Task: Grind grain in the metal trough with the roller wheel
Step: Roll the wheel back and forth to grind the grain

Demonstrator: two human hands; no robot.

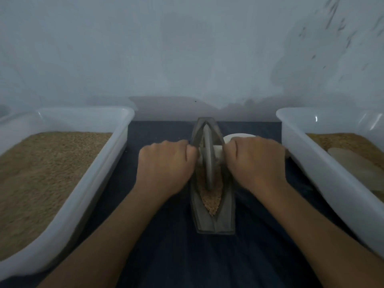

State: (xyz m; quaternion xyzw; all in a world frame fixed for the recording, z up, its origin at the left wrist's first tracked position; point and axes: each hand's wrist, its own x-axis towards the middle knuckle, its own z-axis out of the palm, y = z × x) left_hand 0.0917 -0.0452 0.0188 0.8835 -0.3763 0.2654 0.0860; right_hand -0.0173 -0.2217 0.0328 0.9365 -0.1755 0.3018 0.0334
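1. Metal trough (226, 213), boat-shaped, sits mid-surface, long axis running from the near edge toward the far edge; grain (211, 201) fills its groove, piled toward the near tip.
2. Roller wheel (208, 156) stands upright in the groove, about mid-length, rim in the grain.
3. Left hand (164, 165) and right hand (256, 161) each have fingers curled round the axle handle (218, 153) either side of the wheel.
4. Risk: uneven push tilts the wheel, it rides up the trough wall and jumps out.
5. Risk: a long stroke toward the near tip spills grain onto the dark cloth (166, 246).
6. Risk: knuckles sit just beside the trough rim, so scrape likely.
7. Risk: trough is unclamped and may slide toward the white tubs: left tub (87, 183), right tub (324, 173).
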